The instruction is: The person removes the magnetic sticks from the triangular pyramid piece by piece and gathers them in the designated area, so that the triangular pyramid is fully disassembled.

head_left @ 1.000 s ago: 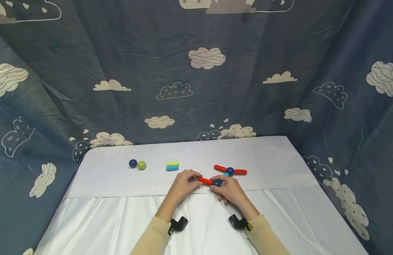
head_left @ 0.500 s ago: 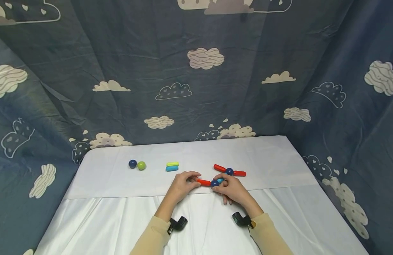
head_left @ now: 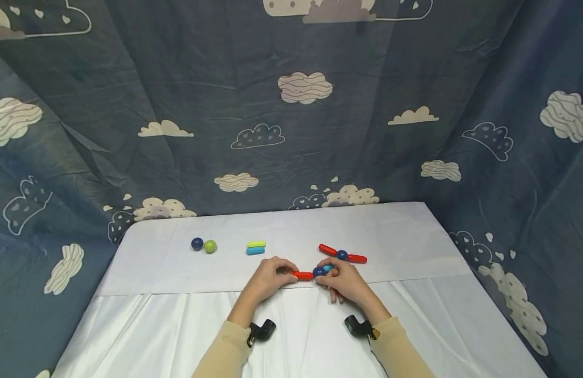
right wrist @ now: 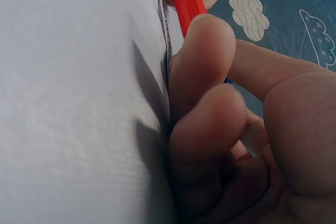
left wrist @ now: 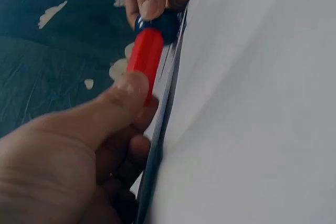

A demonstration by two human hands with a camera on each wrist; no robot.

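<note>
My left hand (head_left: 268, 276) pinches the left end of a red rod (head_left: 302, 275) low over the white table (head_left: 282, 231). In the left wrist view the thumb presses on the red rod (left wrist: 144, 59), whose far end meets a dark blue ball (left wrist: 164, 24). My right hand (head_left: 341, 281) grips that dark blue ball (head_left: 318, 272) together with a light blue rod (head_left: 328, 268). In the right wrist view the curled fingers (right wrist: 210, 103) hide the ball, and only the red rod (right wrist: 188, 4) shows beyond them.
Behind my right hand lie two red rods (head_left: 328, 249) joined by a blue ball (head_left: 341, 255). Farther left sit a yellow rod on a blue rod (head_left: 256, 247), then a blue ball (head_left: 197, 243) touching a green ball (head_left: 210, 245). Cloud-print cloth walls surround the table.
Both hands have drifted slightly nearer me with the red rod and blue ball. The light blue rod now shows beside the ball in my right hand.
</note>
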